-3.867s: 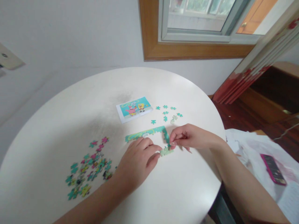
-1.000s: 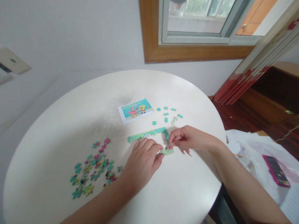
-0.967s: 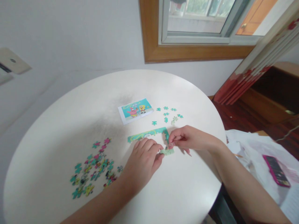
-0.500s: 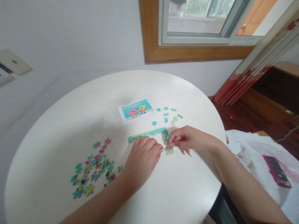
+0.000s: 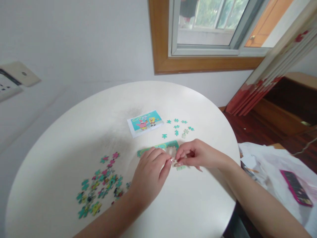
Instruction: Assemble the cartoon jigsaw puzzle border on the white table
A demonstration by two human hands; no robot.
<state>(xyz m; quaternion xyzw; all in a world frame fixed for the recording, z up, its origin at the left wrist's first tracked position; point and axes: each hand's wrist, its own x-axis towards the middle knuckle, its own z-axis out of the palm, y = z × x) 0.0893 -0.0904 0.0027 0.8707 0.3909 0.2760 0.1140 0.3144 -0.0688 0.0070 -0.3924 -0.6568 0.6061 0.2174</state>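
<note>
**Q:** Head view, looking down at a round white table (image 5: 74, 132): where are the two hands?

**A:** Both meet at the centre of the frame. The left hand (image 5: 150, 172) comes in from the lower left, fingers curled down. The right hand (image 5: 195, 153) comes in from the lower right, thumb and forefinger pinched together at the same spot.

**Q:** What lies between them?

**A:** A pale green puzzle piece (image 5: 180, 168) on the table, just under the right fingertips and touching them; whether the left fingers touch it cannot be told. The right hand is nearer. Just above, partly hidden by the fingers, runs the joined teal strip (image 5: 160, 147), its long axis left to right.

**Q:** Anything else?

**A:** A reference card (image 5: 145, 123) above the strip, small teal pieces (image 5: 177, 127) to its right, and a heap of loose pieces (image 5: 99, 185) at lower left.
</note>
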